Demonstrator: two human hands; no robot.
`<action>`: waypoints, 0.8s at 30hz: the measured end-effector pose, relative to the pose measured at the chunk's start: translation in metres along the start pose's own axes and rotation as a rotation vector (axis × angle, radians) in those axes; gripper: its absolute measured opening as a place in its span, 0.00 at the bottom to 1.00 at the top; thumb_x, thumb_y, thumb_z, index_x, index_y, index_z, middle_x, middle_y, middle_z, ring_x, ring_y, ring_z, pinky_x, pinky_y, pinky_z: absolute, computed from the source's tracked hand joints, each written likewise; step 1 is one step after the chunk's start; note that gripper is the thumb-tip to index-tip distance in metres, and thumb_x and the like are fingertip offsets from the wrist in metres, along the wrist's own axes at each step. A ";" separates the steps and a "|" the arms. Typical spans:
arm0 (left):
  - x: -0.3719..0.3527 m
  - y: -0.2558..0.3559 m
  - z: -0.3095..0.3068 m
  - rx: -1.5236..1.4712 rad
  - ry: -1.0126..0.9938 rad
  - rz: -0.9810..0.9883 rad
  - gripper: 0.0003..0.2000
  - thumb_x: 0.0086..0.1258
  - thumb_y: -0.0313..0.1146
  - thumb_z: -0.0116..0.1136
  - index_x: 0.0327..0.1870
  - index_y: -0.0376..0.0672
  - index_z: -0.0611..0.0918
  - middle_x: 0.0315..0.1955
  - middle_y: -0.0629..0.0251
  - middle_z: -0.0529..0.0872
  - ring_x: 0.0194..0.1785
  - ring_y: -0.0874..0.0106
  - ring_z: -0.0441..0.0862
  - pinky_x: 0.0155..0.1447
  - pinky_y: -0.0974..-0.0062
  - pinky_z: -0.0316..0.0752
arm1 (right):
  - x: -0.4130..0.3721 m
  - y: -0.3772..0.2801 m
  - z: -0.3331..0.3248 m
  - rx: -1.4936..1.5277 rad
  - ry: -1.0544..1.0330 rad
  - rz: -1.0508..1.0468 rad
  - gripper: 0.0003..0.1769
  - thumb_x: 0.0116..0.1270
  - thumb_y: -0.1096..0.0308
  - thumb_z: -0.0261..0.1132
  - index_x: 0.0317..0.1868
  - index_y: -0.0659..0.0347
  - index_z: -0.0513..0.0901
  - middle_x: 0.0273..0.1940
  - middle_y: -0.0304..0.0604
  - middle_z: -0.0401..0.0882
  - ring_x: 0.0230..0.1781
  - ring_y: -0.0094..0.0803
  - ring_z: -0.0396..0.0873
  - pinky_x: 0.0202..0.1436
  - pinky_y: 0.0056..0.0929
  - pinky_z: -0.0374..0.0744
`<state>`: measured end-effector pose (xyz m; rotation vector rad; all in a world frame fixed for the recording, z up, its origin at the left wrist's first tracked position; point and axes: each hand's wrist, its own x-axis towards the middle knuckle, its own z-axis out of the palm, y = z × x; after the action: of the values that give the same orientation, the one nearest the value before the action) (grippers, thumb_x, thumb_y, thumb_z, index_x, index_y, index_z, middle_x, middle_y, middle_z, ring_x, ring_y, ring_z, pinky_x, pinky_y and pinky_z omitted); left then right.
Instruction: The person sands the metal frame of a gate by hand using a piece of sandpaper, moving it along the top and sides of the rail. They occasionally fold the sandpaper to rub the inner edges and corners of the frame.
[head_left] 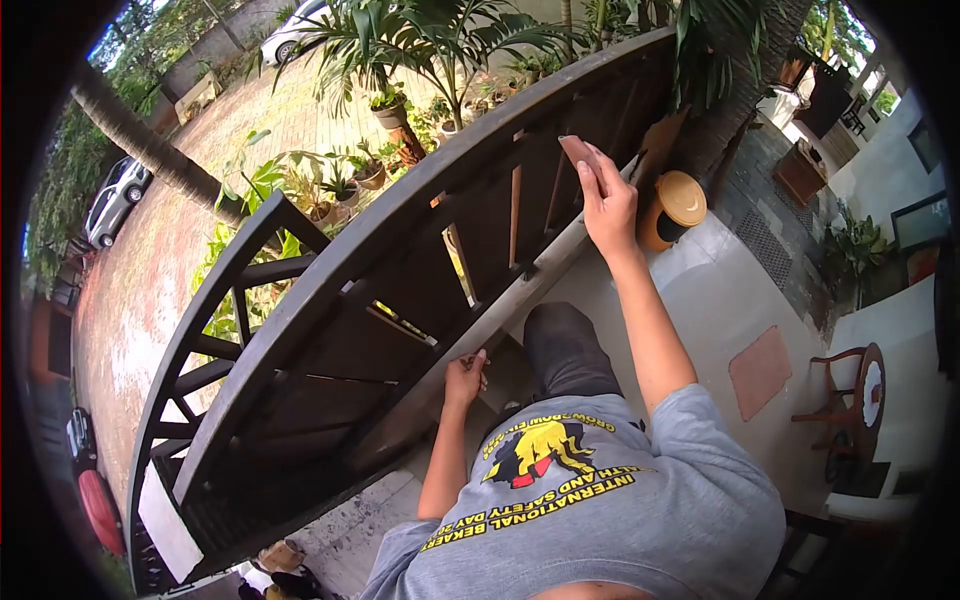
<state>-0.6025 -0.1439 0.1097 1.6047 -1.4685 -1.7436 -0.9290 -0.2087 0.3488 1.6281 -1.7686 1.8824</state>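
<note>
My right hand (610, 205) is raised beside the dark wooden railing (400, 210), its fingers closed on a flat reddish-brown piece (577, 152) that looks like folded sandpaper. The piece overlaps the slatted panel in view, and contact with it cannot be made out. Lower and further left, my left hand (465, 378) is near the railing's pale lower ledge (490, 325). Its fingers are curled together, and whatever they may hold is too small to tell.
A dark angled frame (190, 370) adjoins the railing at left. Potted plants (370, 172) and a palm trunk (160, 150) stand beyond. Right of me are an orange-lidded bin (680, 198), a pinkish mat (760, 372) and a wooden chair (835, 395) by a round table (872, 390).
</note>
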 end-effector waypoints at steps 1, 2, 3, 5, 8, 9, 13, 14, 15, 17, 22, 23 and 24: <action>0.000 -0.003 -0.002 0.073 0.061 0.023 0.22 0.80 0.49 0.60 0.33 0.36 0.83 0.22 0.62 0.85 0.21 0.77 0.79 0.29 0.75 0.75 | 0.010 -0.002 0.008 -0.003 -0.015 -0.089 0.16 0.80 0.70 0.62 0.61 0.70 0.82 0.55 0.53 0.89 0.57 0.45 0.88 0.62 0.34 0.82; 0.002 -0.005 -0.004 0.147 0.120 0.050 0.22 0.80 0.49 0.59 0.32 0.37 0.83 0.21 0.62 0.84 0.20 0.77 0.79 0.28 0.76 0.74 | 0.022 -0.004 0.016 -0.006 -0.027 -0.181 0.15 0.79 0.72 0.61 0.60 0.70 0.83 0.55 0.52 0.89 0.58 0.45 0.87 0.62 0.34 0.82; 0.007 -0.009 -0.005 0.221 0.177 0.080 0.23 0.81 0.49 0.58 0.32 0.37 0.83 0.20 0.62 0.84 0.20 0.77 0.78 0.28 0.76 0.74 | 0.034 -0.007 0.023 -0.012 -0.036 -0.275 0.14 0.79 0.73 0.61 0.60 0.69 0.83 0.56 0.50 0.89 0.58 0.46 0.87 0.63 0.35 0.83; 0.032 -0.048 -0.005 0.194 0.189 -0.014 0.23 0.83 0.49 0.56 0.31 0.37 0.82 0.21 0.62 0.85 0.22 0.75 0.80 0.28 0.74 0.74 | 0.053 -0.012 0.037 -0.111 -0.027 -0.462 0.14 0.75 0.77 0.63 0.58 0.66 0.85 0.56 0.46 0.89 0.62 0.44 0.84 0.66 0.42 0.80; 0.032 -0.048 0.004 -0.039 0.081 -0.136 0.21 0.83 0.47 0.55 0.34 0.37 0.83 0.25 0.61 0.86 0.27 0.74 0.83 0.33 0.72 0.77 | 0.069 -0.004 0.051 -0.158 -0.194 -0.615 0.17 0.70 0.78 0.67 0.58 0.62 0.86 0.59 0.43 0.88 0.67 0.41 0.81 0.76 0.49 0.69; 0.030 -0.042 0.012 -0.149 0.021 -0.172 0.20 0.83 0.46 0.55 0.36 0.37 0.84 0.26 0.60 0.87 0.29 0.73 0.83 0.35 0.71 0.78 | 0.072 -0.007 0.049 -0.185 -0.258 -0.668 0.18 0.68 0.78 0.67 0.58 0.60 0.86 0.59 0.40 0.87 0.69 0.38 0.80 0.79 0.53 0.65; 0.035 -0.032 0.037 0.064 0.074 -0.007 0.16 0.81 0.43 0.59 0.50 0.36 0.86 0.38 0.58 0.90 0.37 0.71 0.87 0.46 0.69 0.82 | 0.112 0.031 0.033 -0.265 -0.268 -0.753 0.16 0.69 0.72 0.68 0.57 0.57 0.87 0.59 0.37 0.87 0.68 0.34 0.80 0.80 0.58 0.62; 0.038 -0.021 0.040 0.198 0.107 0.067 0.17 0.80 0.43 0.61 0.52 0.36 0.86 0.40 0.57 0.90 0.38 0.72 0.87 0.47 0.69 0.82 | 0.130 0.046 0.028 -0.286 -0.212 -0.702 0.16 0.69 0.72 0.68 0.57 0.57 0.87 0.59 0.37 0.88 0.67 0.35 0.81 0.80 0.58 0.62; 0.042 -0.019 0.043 0.238 0.144 0.094 0.18 0.78 0.45 0.63 0.52 0.36 0.87 0.40 0.57 0.90 0.38 0.71 0.88 0.47 0.68 0.82 | 0.146 0.059 0.023 -0.304 -0.166 -0.643 0.15 0.70 0.72 0.68 0.56 0.58 0.87 0.58 0.37 0.88 0.66 0.36 0.82 0.80 0.57 0.63; 0.047 -0.010 0.045 0.306 0.216 0.127 0.21 0.73 0.47 0.68 0.51 0.36 0.88 0.41 0.57 0.91 0.40 0.69 0.88 0.47 0.67 0.82 | 0.167 0.074 0.017 -0.244 -0.300 -0.605 0.14 0.69 0.70 0.69 0.54 0.55 0.89 0.57 0.37 0.88 0.65 0.36 0.82 0.80 0.64 0.60; -0.020 0.126 0.069 0.339 0.216 -0.344 0.22 0.65 0.54 0.73 0.40 0.40 0.92 0.45 0.54 0.92 0.50 0.58 0.90 0.54 0.63 0.82 | 0.197 0.075 0.001 -0.032 -0.688 -0.680 0.15 0.65 0.65 0.72 0.53 0.47 0.90 0.57 0.31 0.87 0.70 0.33 0.77 0.83 0.72 0.52; -0.037 0.095 0.077 0.393 0.178 -0.309 0.21 0.65 0.54 0.73 0.40 0.41 0.92 0.47 0.53 0.92 0.52 0.57 0.90 0.55 0.63 0.82 | 0.206 0.082 -0.003 -0.022 -0.701 -0.626 0.14 0.66 0.65 0.71 0.53 0.48 0.90 0.58 0.34 0.87 0.70 0.34 0.77 0.82 0.73 0.52; -0.057 0.079 0.087 0.440 0.140 -0.274 0.21 0.65 0.54 0.73 0.40 0.42 0.93 0.49 0.53 0.91 0.53 0.56 0.89 0.57 0.62 0.82 | 0.213 0.093 -0.006 -0.066 -0.677 -0.544 0.14 0.67 0.66 0.71 0.52 0.49 0.91 0.58 0.36 0.87 0.70 0.35 0.77 0.82 0.72 0.51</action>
<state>-0.6914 -0.0920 0.1895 2.1919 -1.7136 -1.4635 -1.0866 -0.3543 0.4391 2.5773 -1.2912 1.0905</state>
